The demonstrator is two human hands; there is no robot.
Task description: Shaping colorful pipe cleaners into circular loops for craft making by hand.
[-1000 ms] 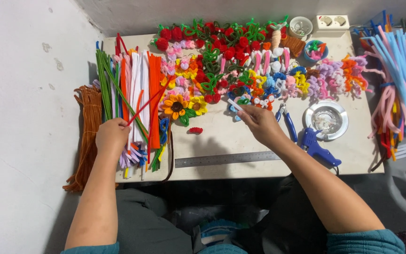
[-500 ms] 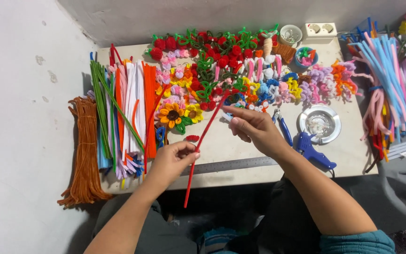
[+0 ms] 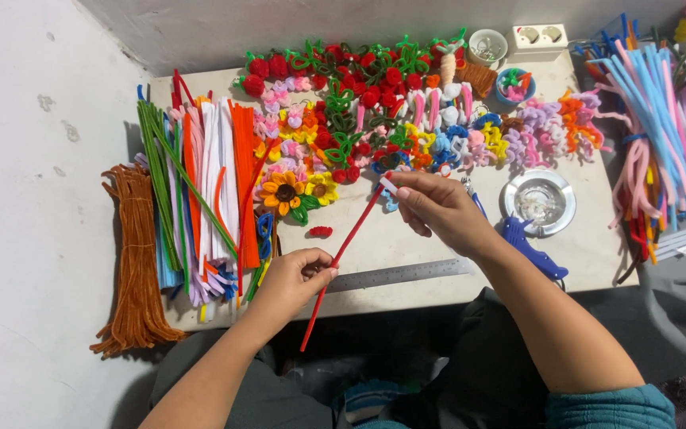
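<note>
- Red, fuzzy and thin, the stem (image 3: pixel 341 253) runs on a slant from the right hand down past the table's near edge, its lower end hanging over the lap.
- Left hand (image 3: pixel 291 280): fingers closed narrowly round the stem's lower part, thumb and forefinger pinching it just above the ruler (image 3: pixel 398 274).
- Right hand (image 3: pixel 437 208): fingertips pinched on the stem's top end, together with a small white piece (image 3: pixel 388 185); the other fingers curl loosely.
- Ruler: flat grey metal, lying along the table's front edge between the two hands.
- Red bit (image 3: pixel 320 231): a short fuzzy curl, alone on bare tabletop just left of the stem.
- Sunflower (image 3: pixel 283 192): yellow petals, dark centre, green leaf, near the left hand's far side.
- Straight stems (image 3: pixel 200 199): green, white, pink and orange, laid side by side at the table's left; a brown bundle (image 3: pixel 132 254) hangs over the left edge.
- Flowers (image 3: pixel 406 103): a dense, bumpy spread of many colours across the far half of the table.
- Glue gun (image 3: pixel 529 253) and pliers (image 3: pixel 474 202): blue, partly hidden behind the right wrist.
- Dish (image 3: pixel 540 202): round, shiny metal, right of the wrist.
- Table (image 3: pixel 375 234): pale, smooth; the only open patch is the strip between the flowers and the ruler, where both hands work.
</note>
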